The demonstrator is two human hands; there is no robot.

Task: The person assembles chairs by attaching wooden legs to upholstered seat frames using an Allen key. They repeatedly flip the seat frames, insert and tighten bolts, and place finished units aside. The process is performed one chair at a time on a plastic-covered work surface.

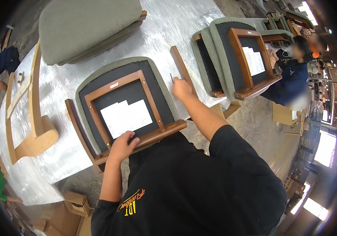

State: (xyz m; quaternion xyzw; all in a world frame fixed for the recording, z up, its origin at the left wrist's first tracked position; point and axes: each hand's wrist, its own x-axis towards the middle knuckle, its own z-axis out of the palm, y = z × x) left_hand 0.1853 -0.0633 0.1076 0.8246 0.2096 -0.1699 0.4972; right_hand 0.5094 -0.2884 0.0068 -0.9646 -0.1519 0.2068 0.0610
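Note:
In front of me a grey-green upholstered chair seat (pixel 82 87) lies underside up. A brown wooden frame (pixel 148 94) sits on its black base, and white printed sheets (pixel 126 116) lie inside the frame. My left hand (pixel 123 146) rests at the frame's near brown rail (pixel 162 130), fingers loosely spread and apparently holding nothing. Beyond the seat's right edge, my right hand (pixel 181 88) is closed around a thin dark metal rod (pixel 172 77), whose tip points away from me; its kind is unclear. Under that hand lies a brown wooden bar (pixel 181 65).
Stacked grey-green cushions (pixel 91 29) lie at the far left, near a pale wooden chair frame (pixel 36 106). More upturned seats (pixel 223 59) stand at right. The table (pixel 164 23) has plastic film over it. A person in dark blue (pixel 294 76) works at right; cardboard boxes (pixel 76 202) sit below.

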